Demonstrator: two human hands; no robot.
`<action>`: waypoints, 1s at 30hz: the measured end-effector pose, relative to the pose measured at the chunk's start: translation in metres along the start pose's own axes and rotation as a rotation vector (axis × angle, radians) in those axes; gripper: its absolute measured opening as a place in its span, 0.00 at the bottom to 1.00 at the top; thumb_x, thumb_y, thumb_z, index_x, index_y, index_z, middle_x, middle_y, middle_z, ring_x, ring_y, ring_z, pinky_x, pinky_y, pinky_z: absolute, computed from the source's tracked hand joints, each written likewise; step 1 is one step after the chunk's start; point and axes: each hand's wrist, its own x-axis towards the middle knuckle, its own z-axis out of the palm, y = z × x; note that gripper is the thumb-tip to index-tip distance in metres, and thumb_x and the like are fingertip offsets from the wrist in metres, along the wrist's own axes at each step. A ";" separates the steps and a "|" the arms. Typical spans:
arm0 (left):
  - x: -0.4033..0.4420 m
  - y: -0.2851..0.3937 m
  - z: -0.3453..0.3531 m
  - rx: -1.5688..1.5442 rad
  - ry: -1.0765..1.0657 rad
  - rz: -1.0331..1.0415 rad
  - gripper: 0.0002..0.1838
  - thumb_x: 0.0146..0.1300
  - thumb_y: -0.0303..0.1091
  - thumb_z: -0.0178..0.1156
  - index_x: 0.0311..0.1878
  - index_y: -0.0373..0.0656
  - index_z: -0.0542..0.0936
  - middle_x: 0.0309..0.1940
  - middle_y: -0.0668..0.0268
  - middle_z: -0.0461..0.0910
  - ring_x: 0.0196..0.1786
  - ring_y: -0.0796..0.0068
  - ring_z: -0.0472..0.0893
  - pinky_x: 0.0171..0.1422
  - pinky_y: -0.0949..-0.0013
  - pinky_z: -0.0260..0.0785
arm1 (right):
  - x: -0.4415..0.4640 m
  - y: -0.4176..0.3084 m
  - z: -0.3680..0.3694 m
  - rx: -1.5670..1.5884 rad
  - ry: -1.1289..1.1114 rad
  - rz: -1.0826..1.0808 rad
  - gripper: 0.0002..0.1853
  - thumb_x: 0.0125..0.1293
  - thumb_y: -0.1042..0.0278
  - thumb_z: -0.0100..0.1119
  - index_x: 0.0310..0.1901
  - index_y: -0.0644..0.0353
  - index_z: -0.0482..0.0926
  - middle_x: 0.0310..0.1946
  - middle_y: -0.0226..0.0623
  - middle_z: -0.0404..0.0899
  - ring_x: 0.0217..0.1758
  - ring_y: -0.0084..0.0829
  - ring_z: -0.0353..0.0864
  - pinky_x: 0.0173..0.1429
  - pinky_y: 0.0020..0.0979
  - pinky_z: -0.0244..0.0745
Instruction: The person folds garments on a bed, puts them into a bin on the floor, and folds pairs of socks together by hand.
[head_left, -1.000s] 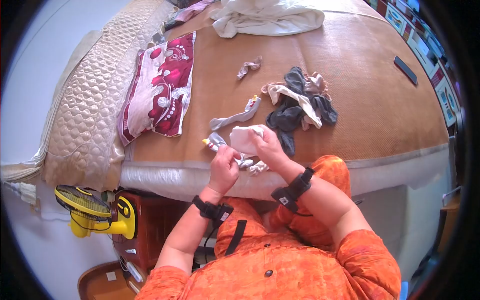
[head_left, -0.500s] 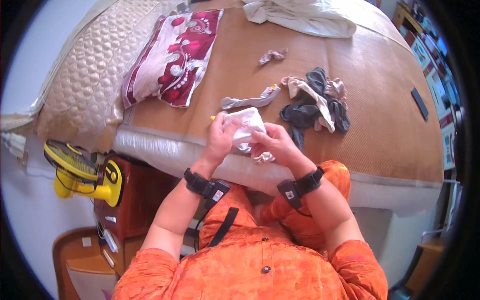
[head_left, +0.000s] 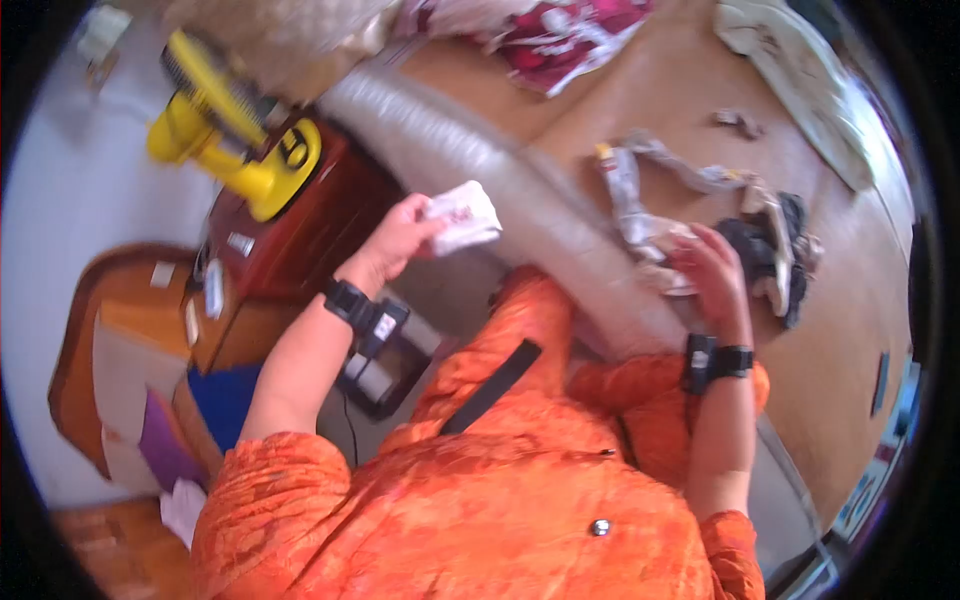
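Your left hand (head_left: 400, 240), left of centre in the frame, has its grip closed on a folded white cloth (head_left: 462, 218). Your right hand (head_left: 714, 272), right of centre, is at the pale socks (head_left: 664, 278) on the bed (head_left: 830, 345); through the blur you cannot tell whether its grip holds one. Dark socks (head_left: 795, 255) lie just beside it, farther right.

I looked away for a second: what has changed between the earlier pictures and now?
The left hand has carried the folded white cloth leftward, toward the yellow fan. The right hand has let go of it and is now at the pale socks by the mattress edge; its grip is unclear. The dark socks and the fan stayed put.
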 end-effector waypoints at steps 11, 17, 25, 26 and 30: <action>-0.173 -0.223 -0.169 -0.048 0.781 -0.625 0.10 0.54 0.35 0.54 0.37 0.40 0.69 0.19 0.65 0.72 0.15 0.80 0.69 0.11 0.78 0.54 | 0.034 0.043 -0.056 0.070 0.036 0.094 0.19 0.63 0.70 0.48 0.55 0.61 0.64 0.40 0.32 0.75 0.38 0.21 0.74 0.35 0.19 0.70; -0.181 -0.334 -0.165 -0.388 0.837 -0.778 0.11 0.56 0.31 0.51 0.42 0.39 0.72 0.25 0.59 0.75 0.19 0.69 0.74 0.19 0.70 0.69 | 0.035 0.048 -0.067 0.006 0.123 0.103 0.18 0.64 0.69 0.47 0.55 0.62 0.64 0.34 0.29 0.71 0.30 0.17 0.69 0.30 0.16 0.68; -0.136 -0.326 -0.137 -0.569 0.839 -0.781 0.20 0.64 0.39 0.43 0.56 0.41 0.60 0.44 0.50 0.72 0.31 0.58 0.77 0.30 0.63 0.73 | 0.031 0.050 -0.065 -0.081 0.220 0.100 0.17 0.64 0.69 0.46 0.54 0.62 0.65 0.33 0.29 0.71 0.29 0.16 0.68 0.27 0.15 0.66; -0.132 -0.343 -0.139 -0.507 0.800 -0.790 0.18 0.61 0.36 0.45 0.53 0.41 0.64 0.39 0.50 0.74 0.28 0.60 0.77 0.26 0.65 0.72 | 0.034 0.052 -0.069 -0.087 0.212 0.093 0.16 0.64 0.69 0.46 0.54 0.61 0.65 0.34 0.29 0.71 0.29 0.16 0.68 0.27 0.15 0.65; -0.127 -0.343 -0.133 0.071 0.820 -0.718 0.09 0.54 0.30 0.49 0.38 0.43 0.75 0.27 0.62 0.74 0.26 0.70 0.76 0.22 0.67 0.68 | 0.030 0.050 -0.065 -0.094 0.206 0.098 0.16 0.64 0.70 0.46 0.54 0.61 0.66 0.34 0.29 0.72 0.28 0.15 0.68 0.26 0.15 0.64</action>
